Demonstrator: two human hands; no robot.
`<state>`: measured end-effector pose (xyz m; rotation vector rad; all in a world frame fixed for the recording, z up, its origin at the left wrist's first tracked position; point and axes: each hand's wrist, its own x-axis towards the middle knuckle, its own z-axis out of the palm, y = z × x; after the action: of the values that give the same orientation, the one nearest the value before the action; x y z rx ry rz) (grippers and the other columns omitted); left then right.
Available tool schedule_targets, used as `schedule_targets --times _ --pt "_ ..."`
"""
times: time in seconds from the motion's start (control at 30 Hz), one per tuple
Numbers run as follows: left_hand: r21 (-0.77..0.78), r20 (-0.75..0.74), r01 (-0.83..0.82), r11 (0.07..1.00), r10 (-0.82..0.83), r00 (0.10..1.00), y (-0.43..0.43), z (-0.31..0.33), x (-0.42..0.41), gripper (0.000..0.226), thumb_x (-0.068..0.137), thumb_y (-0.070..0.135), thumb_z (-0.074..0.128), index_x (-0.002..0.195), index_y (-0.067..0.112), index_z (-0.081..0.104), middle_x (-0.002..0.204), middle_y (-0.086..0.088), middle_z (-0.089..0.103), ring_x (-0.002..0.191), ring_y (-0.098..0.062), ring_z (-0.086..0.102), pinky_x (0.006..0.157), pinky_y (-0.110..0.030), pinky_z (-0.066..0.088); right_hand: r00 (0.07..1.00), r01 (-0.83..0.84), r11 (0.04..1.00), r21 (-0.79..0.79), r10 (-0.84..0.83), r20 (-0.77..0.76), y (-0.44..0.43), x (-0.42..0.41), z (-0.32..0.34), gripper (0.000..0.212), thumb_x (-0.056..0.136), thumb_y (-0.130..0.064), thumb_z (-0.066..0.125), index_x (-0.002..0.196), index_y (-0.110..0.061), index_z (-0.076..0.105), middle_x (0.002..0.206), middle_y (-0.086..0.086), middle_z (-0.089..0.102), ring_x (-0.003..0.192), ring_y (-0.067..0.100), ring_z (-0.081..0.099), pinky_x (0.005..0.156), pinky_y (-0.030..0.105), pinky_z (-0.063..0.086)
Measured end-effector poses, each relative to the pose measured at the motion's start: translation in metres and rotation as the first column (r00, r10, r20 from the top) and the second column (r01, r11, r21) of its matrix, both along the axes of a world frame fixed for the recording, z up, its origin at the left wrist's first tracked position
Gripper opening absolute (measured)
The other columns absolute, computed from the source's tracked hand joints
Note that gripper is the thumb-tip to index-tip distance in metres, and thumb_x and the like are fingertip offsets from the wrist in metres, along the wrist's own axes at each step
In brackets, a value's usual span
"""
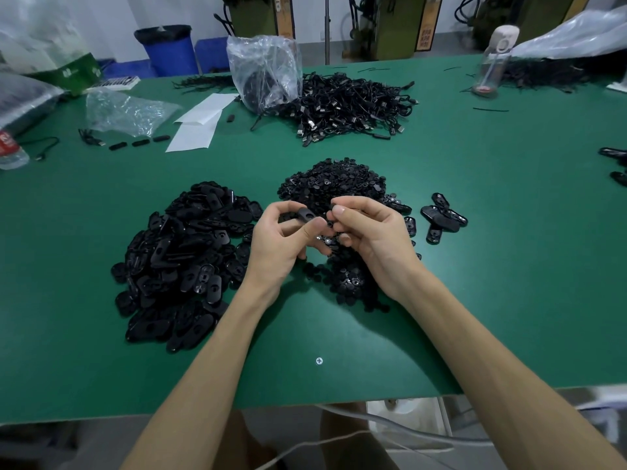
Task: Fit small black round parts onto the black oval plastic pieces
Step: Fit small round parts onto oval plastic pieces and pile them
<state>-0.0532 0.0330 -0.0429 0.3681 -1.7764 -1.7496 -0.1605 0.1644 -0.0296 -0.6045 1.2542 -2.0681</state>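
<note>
The oval piece (305, 215) in the left hand (278, 242) shows only its upper end, as thumb and fingers cover the rest. The small dark bit (329, 223) pinched by the right hand (369, 239) is too small to make out its shape. Both hands hide the middle of the heap of round parts (336, 181). At nine o'clock a bottle (10, 150) is cut off by the picture's edge, as are black pieces (615, 154) at three o'clock. The clear bag (264, 72) at twelve o'clock blurs its dark contents.
</note>
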Motion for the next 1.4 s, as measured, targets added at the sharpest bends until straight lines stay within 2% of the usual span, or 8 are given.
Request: schedule_targets --times 0.23,0.57,0.83,0.97,1.07,1.17,1.23,1.4 --pt "0.022 -0.01 -0.038 0.999 0.038 0.999 -0.0023 -0.0026 -0.0005 0.061 0.076 0.043 0.088 0.112 0.014 0.049 0.085 -0.012 0.078 0.06 -0.023 0.071 0.051 -0.021 0.043 0.998 0.027 0.999 0.03 -0.025 -0.061 -0.0015 0.0003 -0.0012 0.01 0.087 -0.006 0.078 0.097 -0.006 0.077 0.084 0.012 0.076 0.069 0.015 0.066 0.057 0.022 0.047" --pt "0.038 0.0 -0.074 0.997 0.074 0.997 0.0 -0.0028 -0.0021 0.044 0.087 0.019 0.082 0.115 0.012 0.049 0.088 -0.014 0.08 0.073 -0.029 0.078 0.055 -0.026 0.053 0.98 0.131 0.979 0.158 -0.103 -0.169 -0.0037 0.0037 -0.0042 0.009 0.091 -0.004 0.075 0.098 0.0 0.073 0.083 0.012 0.076 0.073 0.019 0.066 0.058 0.026 0.049" --pt "-0.07 -0.033 -0.14 0.988 0.138 0.99 -0.0011 -0.0021 -0.0008 0.056 0.069 0.033 0.096 0.102 0.02 0.053 0.097 -0.013 0.073 0.079 -0.021 0.07 0.06 -0.022 0.051 0.986 0.028 0.989 0.146 -0.003 -0.169 -0.0021 0.0064 -0.0011 0.006 0.095 -0.003 0.069 0.1 0.0 0.069 0.092 0.02 0.075 0.082 0.024 0.073 0.067 0.029 0.059" --pt "-0.069 -0.035 -0.082 0.994 0.08 0.996 0.0012 -0.0039 -0.0023 0.054 0.065 0.034 0.094 0.099 0.019 0.054 0.088 -0.002 0.067 0.076 -0.022 0.066 0.067 -0.033 0.057 0.98 0.077 0.984 0.159 -0.046 -0.195 -0.0036 0.005 -0.0021 0.007 0.092 0.0 0.071 0.098 0.002 0.071 0.09 0.023 0.074 0.078 0.026 0.069 0.072 0.029 0.058" --pt "-0.074 -0.018 -0.081 0.994 0.08 0.997 0.0011 -0.0042 -0.0023 0.041 0.079 0.029 0.09 0.099 0.018 0.056 0.085 0.005 0.07 0.068 -0.017 0.067 0.055 -0.024 0.052 0.968 0.138 0.973 0.184 -0.093 -0.235 -0.0039 0.003 -0.004 0.007 0.091 -0.002 0.074 0.096 0.001 0.074 0.084 0.011 0.075 0.072 0.018 0.066 0.071 0.027 0.057" --pt "-0.044 -0.013 -0.101 0.994 0.1 0.995 -0.0006 -0.0047 -0.0027 0.013 0.099 0.018 0.071 0.099 0.012 0.06 0.083 0.0 0.073 0.062 -0.018 0.07 0.047 -0.024 0.048 0.954 0.204 0.958 0.201 -0.148 -0.262 -0.0035 -0.0001 -0.0051 0.009 0.09 -0.007 0.076 0.097 -0.002 0.075 0.084 0.006 0.076 0.069 0.014 0.067 0.073 0.025 0.056" --pt "-0.011 -0.006 -0.086 0.996 0.086 0.996 -0.0018 -0.0055 -0.0023 0.005 0.1 0.009 0.067 0.103 0.007 0.064 0.084 -0.004 0.074 0.067 -0.021 0.073 0.05 -0.026 0.052 0.948 0.217 0.955 0.201 -0.157 -0.276 -0.003 -0.0006 -0.0048 0.008 0.09 -0.008 0.076 0.097 -0.003 0.076 0.081 0.004 0.076 0.067 0.013 0.069 0.072 0.023 0.056" --pt "-0.014 0.008 -0.062 0.998 0.062 0.998 -0.0012 -0.0062 -0.0026 0.013 0.097 0.0 0.068 0.11 0.0 0.072 0.088 -0.009 0.078 0.079 -0.028 0.077 0.063 -0.03 0.06 0.898 0.312 0.914 0.26 -0.193 -0.396 -0.0026 0.0007 -0.0051 0.005 0.089 -0.013 0.078 0.093 -0.01 0.078 0.083 0.004 0.078 0.072 0.009 0.07 0.074 0.024 0.058"
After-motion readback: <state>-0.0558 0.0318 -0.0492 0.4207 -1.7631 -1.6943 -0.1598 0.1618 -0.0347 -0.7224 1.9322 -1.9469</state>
